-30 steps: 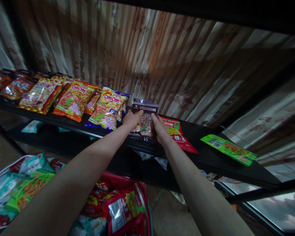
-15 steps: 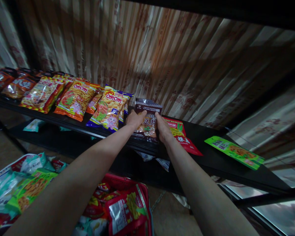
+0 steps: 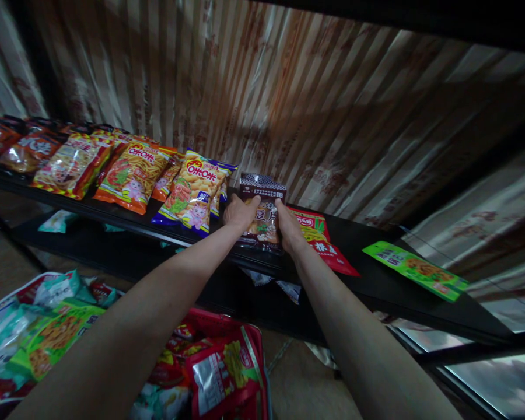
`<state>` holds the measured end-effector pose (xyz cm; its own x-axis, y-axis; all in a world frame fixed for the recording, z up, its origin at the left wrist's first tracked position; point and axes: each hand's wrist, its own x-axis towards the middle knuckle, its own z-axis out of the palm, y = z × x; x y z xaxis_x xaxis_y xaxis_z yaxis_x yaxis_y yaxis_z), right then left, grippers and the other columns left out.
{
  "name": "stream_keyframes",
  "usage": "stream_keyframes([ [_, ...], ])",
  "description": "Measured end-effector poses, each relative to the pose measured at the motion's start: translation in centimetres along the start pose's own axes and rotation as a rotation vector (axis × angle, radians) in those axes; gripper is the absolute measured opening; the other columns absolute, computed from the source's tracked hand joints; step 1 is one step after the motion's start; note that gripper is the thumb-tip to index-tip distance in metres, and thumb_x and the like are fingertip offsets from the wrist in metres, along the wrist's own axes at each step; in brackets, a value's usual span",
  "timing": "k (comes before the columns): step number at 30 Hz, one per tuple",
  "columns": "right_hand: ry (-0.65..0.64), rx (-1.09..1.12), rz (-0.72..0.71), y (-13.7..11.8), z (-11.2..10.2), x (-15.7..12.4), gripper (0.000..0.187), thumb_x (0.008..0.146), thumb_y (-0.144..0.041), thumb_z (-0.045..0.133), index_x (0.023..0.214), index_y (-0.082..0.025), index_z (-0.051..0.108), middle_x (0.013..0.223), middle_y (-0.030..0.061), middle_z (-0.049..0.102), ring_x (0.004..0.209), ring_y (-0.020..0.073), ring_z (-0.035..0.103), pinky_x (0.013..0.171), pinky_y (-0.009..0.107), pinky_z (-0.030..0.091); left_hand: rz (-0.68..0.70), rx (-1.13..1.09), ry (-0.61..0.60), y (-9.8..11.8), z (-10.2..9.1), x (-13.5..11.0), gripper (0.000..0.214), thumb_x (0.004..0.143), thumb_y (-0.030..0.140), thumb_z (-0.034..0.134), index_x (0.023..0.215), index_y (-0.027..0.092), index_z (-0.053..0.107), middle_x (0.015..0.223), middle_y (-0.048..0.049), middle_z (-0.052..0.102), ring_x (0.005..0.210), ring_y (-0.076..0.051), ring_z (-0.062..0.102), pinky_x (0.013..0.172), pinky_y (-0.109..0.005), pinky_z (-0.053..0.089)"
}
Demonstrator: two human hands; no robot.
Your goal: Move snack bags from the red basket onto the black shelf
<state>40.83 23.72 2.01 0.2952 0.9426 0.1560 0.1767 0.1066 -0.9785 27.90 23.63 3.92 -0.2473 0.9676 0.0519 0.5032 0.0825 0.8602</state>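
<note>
Left hand (image 3: 240, 213) and right hand (image 3: 289, 226) clamped on opposite sides of brown packet (image 3: 266, 224) on black shelf (image 3: 354, 236), likely for steady face-out support, yellow-blue bag (image 3: 191, 191) at its 9-10 o'clock, red packet (image 3: 330, 251) at 3-4.

Packets (image 3: 72, 166) left on the shelf (image 3: 354, 239), bag (image 3: 266, 219) between left hand (image 3: 240, 213) and right hand (image 3: 289, 227), pouch (image 3: 413, 269) farther right, curtain (image 3: 179, 76) behind, filled baskets (image 3: 257, 338) below.

A black shelf (image 3: 352, 242) holds orange bags (image 3: 133, 175) on the left; then a blue-and-yellow bag (image 3: 193, 189), a brown bag (image 3: 263, 226) and a red bag (image 3: 332, 259); a green bag (image 3: 415, 269) lies near the right end.
</note>
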Motion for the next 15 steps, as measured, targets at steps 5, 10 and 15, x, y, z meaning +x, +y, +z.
stream_keyframes([
  [5, 0.093, -0.121, -0.033, -0.32, -0.03, -0.45, 0.054, 0.077, -0.065, 0.049, 0.105, -0.022, 0.065, 0.114, 0.0079, 0.067, 0.104, 0.0245, 0.061, 0.094, 0.041, 0.044, 0.018, -0.009, -0.024, 0.16, -0.25, -0.01, 0.086, 0.077, 0.065, 0.046, 0.138, 0.007, 0.032, 0.131, -0.0242, 0.053, 0.119, -0.036, 0.052, 0.092, -0.040, 0.041],
  [10, 0.020, -0.050, -0.077, -0.30, -0.23, -0.67, 0.053, 0.075, -0.064, 0.052, 0.109, -0.026, 0.062, 0.110, 0.0045, 0.068, 0.100, 0.0232, 0.062, 0.090, 0.039, 0.047, -0.007, -0.011, -0.016, 0.15, -0.40, 0.48, 0.078, 0.079, 0.064, 0.041, 0.133, 0.008, 0.040, 0.129, -0.0242, 0.055, 0.122, -0.036, 0.050, 0.095, -0.040, 0.039],
  [15, 0.053, -0.092, -0.060, -0.54, -0.54, -0.94, 0.053, 0.073, -0.064, 0.055, 0.107, -0.023, 0.063, 0.112, 0.0057, 0.067, 0.105, 0.0237, 0.060, 0.094, 0.038, 0.045, 0.018, 0.002, 0.016, 0.07, -0.60, 0.50, 0.069, 0.082, 0.060, 0.039, 0.126, 0.007, 0.047, 0.123, -0.0254, 0.058, 0.118, -0.037, 0.052, 0.093, -0.043, 0.040],
])
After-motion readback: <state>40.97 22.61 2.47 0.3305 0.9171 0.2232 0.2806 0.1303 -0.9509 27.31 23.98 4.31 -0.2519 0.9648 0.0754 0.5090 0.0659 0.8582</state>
